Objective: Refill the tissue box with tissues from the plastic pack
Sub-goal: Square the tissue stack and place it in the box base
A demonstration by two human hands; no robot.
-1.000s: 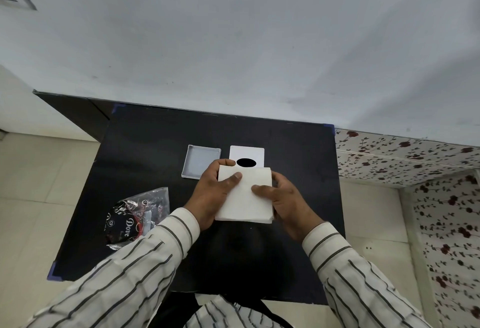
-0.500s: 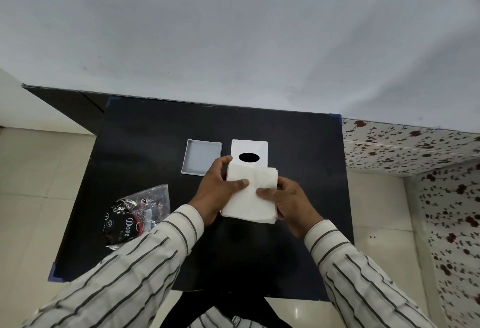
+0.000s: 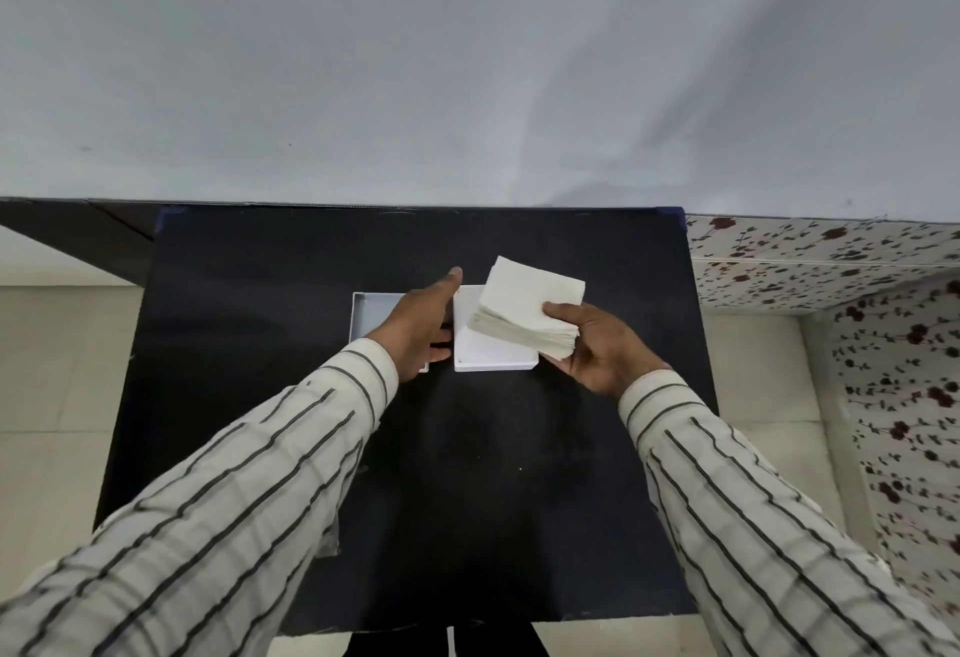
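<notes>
My right hand point(image 3: 602, 349) grips a thick stack of white tissues point(image 3: 524, 305), tilted and held above the right part of the white tissue box lid point(image 3: 493, 357). The stack hides the lid's oval opening. My left hand point(image 3: 421, 326) reaches forward with fingers spread, resting between the lid and the open white box tray point(image 3: 366, 313), its fingertips at the lid's left edge. It holds nothing that I can see. The plastic pack is out of view.
The black table point(image 3: 260, 396) stands against a pale wall point(image 3: 467, 58). Light floor tiles lie to the left. A flower-patterned surface point(image 3: 831, 261) borders the table on the right.
My left hand let go of the tissue stack and moved left onto the box parts. My right hand now holds the stack alone, lifted up and to the right. The view shifted closer; the plastic pack left the frame.
</notes>
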